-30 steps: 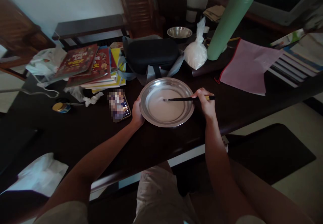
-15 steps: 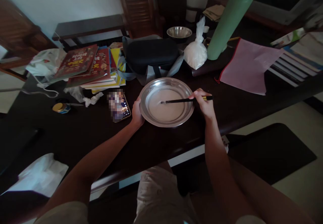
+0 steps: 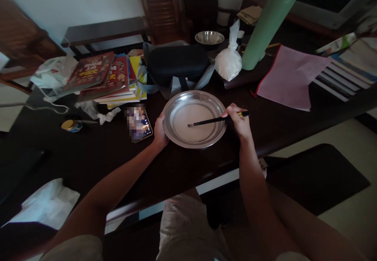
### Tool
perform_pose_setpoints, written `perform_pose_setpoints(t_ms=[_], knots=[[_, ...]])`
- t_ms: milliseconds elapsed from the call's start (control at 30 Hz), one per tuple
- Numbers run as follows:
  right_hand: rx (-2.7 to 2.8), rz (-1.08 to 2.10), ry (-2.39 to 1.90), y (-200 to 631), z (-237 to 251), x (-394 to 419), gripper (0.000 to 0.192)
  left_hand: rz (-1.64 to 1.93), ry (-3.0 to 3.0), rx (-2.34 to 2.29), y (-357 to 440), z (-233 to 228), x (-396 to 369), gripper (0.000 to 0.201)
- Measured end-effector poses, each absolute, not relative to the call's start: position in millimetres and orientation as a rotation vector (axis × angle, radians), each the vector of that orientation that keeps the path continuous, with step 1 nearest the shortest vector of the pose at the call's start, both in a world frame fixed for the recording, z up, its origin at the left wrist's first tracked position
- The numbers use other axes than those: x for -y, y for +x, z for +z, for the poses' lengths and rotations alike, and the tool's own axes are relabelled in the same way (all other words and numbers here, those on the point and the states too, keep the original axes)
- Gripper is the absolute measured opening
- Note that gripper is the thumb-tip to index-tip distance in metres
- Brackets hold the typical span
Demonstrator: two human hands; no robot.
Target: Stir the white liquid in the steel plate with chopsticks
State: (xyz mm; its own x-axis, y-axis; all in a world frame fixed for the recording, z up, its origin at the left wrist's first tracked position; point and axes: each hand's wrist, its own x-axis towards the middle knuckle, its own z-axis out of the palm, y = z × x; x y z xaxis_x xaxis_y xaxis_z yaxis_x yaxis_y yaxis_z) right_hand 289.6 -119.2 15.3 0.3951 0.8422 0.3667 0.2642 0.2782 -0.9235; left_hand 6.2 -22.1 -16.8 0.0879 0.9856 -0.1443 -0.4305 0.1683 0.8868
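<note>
Left hand (image 3: 160,129) grips metal plate (image 3: 176,135) rim; right hand (image 3: 240,123) pinches chopsticks (image 3: 210,121) slanting into it

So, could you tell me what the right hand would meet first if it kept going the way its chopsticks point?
Probably the pale liquid in the metal plate.

Two steel dishes (image 3: 194,119) (image 3: 209,37); one flask (image 3: 266,24); perhaps two chopsticks (image 3: 212,120) (overlapping).

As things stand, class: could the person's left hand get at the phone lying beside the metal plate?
Probably yes. The left hand grips the metal plate rim, and the phone lies just beside it on bare table, nothing between.
</note>
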Motion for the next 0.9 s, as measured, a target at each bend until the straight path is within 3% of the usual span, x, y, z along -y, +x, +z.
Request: perform_pose_setpoints(t_ms=[900], knots=[[1.14,0.507,-1.272,288.8,15.1,118.8,0.058,1.25,0.78,-0.901,6.7,-17.2,22.4,0.021]])
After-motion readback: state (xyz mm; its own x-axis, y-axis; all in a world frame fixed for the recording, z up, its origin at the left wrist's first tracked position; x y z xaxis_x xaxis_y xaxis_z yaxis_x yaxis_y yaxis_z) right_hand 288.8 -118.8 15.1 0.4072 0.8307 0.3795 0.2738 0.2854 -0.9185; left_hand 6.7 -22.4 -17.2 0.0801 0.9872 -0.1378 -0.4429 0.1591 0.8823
